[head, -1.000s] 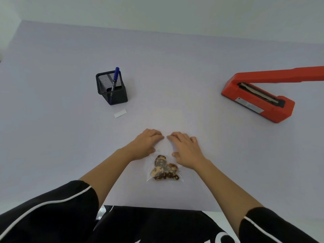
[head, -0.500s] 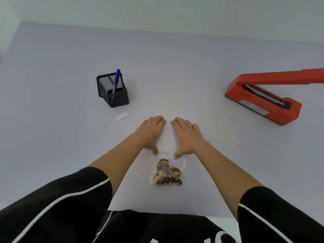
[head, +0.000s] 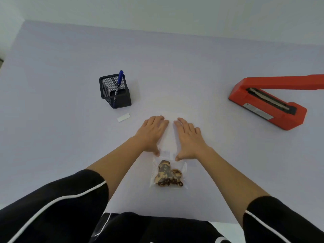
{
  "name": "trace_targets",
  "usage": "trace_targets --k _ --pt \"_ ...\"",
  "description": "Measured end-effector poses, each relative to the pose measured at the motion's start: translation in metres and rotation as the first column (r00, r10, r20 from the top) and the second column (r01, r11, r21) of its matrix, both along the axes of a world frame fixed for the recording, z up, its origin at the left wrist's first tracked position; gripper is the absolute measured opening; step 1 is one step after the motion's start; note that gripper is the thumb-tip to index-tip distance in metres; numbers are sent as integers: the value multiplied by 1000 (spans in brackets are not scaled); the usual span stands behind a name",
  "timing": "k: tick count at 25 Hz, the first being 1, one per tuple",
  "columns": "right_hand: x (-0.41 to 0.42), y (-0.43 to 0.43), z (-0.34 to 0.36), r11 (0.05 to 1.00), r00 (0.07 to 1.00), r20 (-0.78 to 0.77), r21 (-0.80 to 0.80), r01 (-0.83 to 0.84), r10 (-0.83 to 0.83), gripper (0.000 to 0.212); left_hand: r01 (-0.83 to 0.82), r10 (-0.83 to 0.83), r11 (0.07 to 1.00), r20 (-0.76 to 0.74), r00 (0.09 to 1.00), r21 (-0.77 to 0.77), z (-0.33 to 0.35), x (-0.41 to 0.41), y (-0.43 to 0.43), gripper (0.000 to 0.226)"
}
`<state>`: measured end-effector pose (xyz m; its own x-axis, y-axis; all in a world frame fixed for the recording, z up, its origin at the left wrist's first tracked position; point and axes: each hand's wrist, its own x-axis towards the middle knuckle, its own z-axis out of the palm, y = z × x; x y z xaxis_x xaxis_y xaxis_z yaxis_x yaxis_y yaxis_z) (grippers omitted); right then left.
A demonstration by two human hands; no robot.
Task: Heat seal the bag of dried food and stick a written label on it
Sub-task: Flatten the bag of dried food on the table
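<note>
A clear plastic bag (head: 167, 156) lies flat on the lilac table, with brown dried food (head: 168, 175) gathered at its near end. My left hand (head: 152, 133) and my right hand (head: 188, 137) lie flat side by side on the bag's empty far part, fingers straight, thumbs pointing toward the food. A small white label (head: 123, 117) lies on the table to the left of my left hand. A blue pen (head: 119, 83) stands in a black mesh holder (head: 114, 91). The red heat sealer (head: 268, 102) sits at the right with its arm raised.
The table (head: 52, 137) ends at a pale wall along the back. The sealer's lifted red arm (head: 287, 82) runs off the right edge of the view. My black sleeves and lap fill the bottom of the view.
Both hands slid away from me along the bag, from beside the food to its far part, and their fingers flattened out. The food now shows fully.
</note>
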<state>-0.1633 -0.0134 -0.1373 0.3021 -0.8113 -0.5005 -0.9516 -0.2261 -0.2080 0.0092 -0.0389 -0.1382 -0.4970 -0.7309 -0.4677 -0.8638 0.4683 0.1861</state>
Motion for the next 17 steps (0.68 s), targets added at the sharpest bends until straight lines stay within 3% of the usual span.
trace_targets --k 5,8,12,17 --pt "-8 36 -9 994 976 207 -70 88 -72 74 -26 42 998 -262 964 64 -7 17 28 59" --pt "-8 29 -8 997 976 208 -35 65 -57 82 -51 73 994 -239 968 98 -6 18 20 77" --pt "-3 6 -4 1000 997 79 -9 7 -7 112 -12 21 996 -106 994 84 -2 10 1 110" --pt "2 -12 -3 998 997 -68 57 -36 40 135 42 -44 999 77 996 29 -1 1 -10 128"
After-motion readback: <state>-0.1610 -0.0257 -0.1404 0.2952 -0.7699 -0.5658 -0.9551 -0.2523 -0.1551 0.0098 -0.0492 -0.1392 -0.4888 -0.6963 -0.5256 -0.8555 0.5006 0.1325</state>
